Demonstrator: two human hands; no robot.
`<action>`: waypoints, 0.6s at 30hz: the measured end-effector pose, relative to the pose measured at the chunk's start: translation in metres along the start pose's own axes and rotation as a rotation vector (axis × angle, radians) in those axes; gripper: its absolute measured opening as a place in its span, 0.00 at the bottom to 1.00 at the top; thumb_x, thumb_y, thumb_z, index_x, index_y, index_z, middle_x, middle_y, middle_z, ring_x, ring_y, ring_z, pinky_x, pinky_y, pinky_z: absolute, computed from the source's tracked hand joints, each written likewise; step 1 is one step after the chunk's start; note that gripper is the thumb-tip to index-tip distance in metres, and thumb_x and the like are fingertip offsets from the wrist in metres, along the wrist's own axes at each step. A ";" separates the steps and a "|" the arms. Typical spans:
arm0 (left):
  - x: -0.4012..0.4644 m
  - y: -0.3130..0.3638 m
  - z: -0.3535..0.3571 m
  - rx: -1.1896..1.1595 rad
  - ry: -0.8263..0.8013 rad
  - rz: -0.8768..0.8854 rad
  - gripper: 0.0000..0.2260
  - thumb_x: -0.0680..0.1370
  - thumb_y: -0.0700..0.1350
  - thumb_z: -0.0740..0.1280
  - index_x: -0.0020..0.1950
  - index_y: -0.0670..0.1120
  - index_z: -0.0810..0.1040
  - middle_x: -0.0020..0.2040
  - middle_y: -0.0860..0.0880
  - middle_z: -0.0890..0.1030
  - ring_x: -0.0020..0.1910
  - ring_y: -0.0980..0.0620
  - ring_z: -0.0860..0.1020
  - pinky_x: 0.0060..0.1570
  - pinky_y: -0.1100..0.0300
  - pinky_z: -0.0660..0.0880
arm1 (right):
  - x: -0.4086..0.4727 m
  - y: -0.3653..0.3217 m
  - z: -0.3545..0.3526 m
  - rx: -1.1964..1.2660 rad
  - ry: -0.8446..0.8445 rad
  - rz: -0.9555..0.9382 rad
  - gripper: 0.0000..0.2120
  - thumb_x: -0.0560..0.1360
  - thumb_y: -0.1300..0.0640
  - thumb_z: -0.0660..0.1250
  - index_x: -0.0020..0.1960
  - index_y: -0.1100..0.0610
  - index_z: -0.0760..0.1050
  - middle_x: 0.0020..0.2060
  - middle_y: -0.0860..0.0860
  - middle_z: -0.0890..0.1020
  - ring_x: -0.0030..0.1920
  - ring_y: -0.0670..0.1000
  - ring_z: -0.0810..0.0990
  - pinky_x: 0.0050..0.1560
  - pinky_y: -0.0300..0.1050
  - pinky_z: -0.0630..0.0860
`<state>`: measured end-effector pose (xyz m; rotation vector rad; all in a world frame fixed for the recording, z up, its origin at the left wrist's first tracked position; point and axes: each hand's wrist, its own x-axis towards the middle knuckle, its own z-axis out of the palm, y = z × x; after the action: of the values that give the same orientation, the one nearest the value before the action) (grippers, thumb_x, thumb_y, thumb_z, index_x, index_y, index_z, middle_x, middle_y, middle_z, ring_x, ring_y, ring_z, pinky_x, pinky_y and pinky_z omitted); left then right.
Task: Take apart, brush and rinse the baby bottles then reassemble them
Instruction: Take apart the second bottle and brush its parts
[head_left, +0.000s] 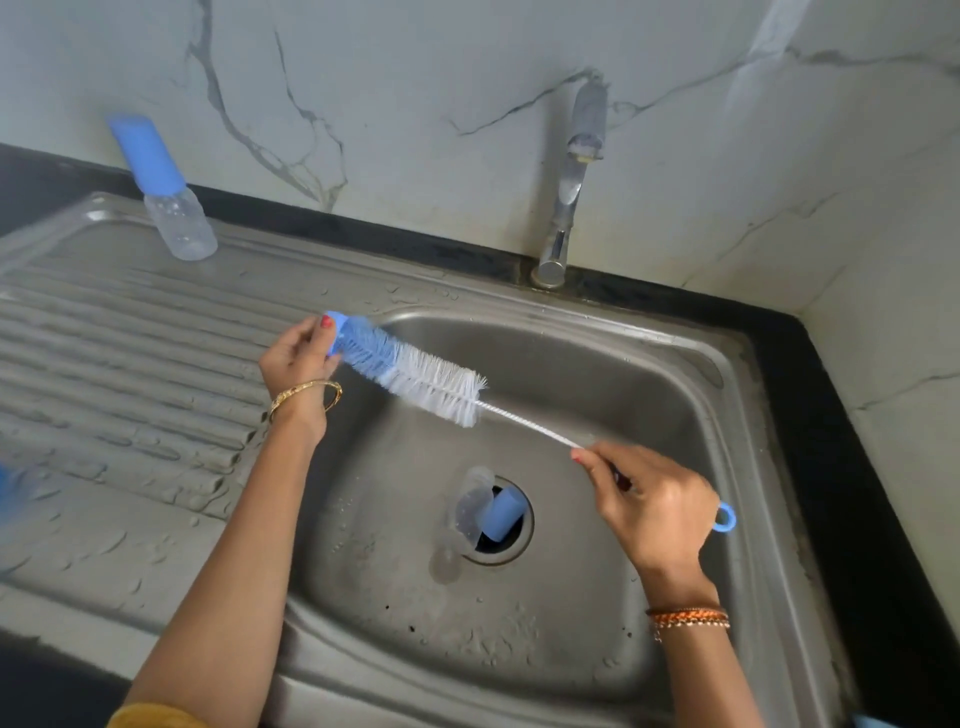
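My right hand (652, 509) grips the wire handle of a long bottle brush (415, 376) with blue and white bristles, held over the sink basin (597, 374). The brush tip pokes into a small blue bottle part (334, 332) that my left hand (298, 353) pinches at the basin's left rim. In the basin, over the drain, lie a clear bottle body (470, 506) and a blue cap (503, 514). A whole baby bottle with a blue cap (166, 192) stands on the drainboard at the back left.
The tap (571, 182) rises behind the basin, no water visible from it. The ribbed steel drainboard (130, 364) stretches to the left, wet with drops. A blurred blue thing (8, 491) shows at the left edge. Marble wall behind, black counter edge to the right.
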<state>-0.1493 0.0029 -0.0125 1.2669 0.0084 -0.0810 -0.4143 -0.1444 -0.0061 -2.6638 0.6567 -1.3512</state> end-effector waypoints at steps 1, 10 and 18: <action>0.000 -0.002 0.000 0.024 -0.009 0.015 0.06 0.77 0.39 0.65 0.54 0.43 0.77 0.36 0.53 0.76 0.30 0.62 0.75 0.34 0.72 0.75 | 0.000 -0.001 -0.001 0.023 -0.036 0.004 0.16 0.72 0.47 0.65 0.30 0.54 0.79 0.22 0.47 0.77 0.21 0.51 0.74 0.20 0.37 0.68; 0.001 0.007 -0.002 -0.255 -0.048 -0.156 0.09 0.79 0.45 0.62 0.43 0.42 0.76 0.32 0.51 0.81 0.32 0.57 0.81 0.38 0.60 0.79 | 0.001 0.001 -0.007 0.280 -0.328 0.440 0.10 0.67 0.55 0.75 0.31 0.47 0.76 0.30 0.40 0.79 0.36 0.44 0.77 0.32 0.36 0.69; -0.004 0.005 0.007 -0.309 -0.033 -0.178 0.09 0.80 0.46 0.62 0.44 0.42 0.75 0.40 0.47 0.82 0.35 0.55 0.83 0.39 0.60 0.81 | 0.003 -0.008 -0.003 -0.126 -0.110 0.280 0.18 0.74 0.47 0.60 0.33 0.56 0.78 0.24 0.51 0.77 0.23 0.57 0.75 0.24 0.36 0.61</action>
<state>-0.1528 -0.0016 -0.0055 0.9538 0.1015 -0.2453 -0.4124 -0.1383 0.0004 -2.5893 1.0851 -1.1165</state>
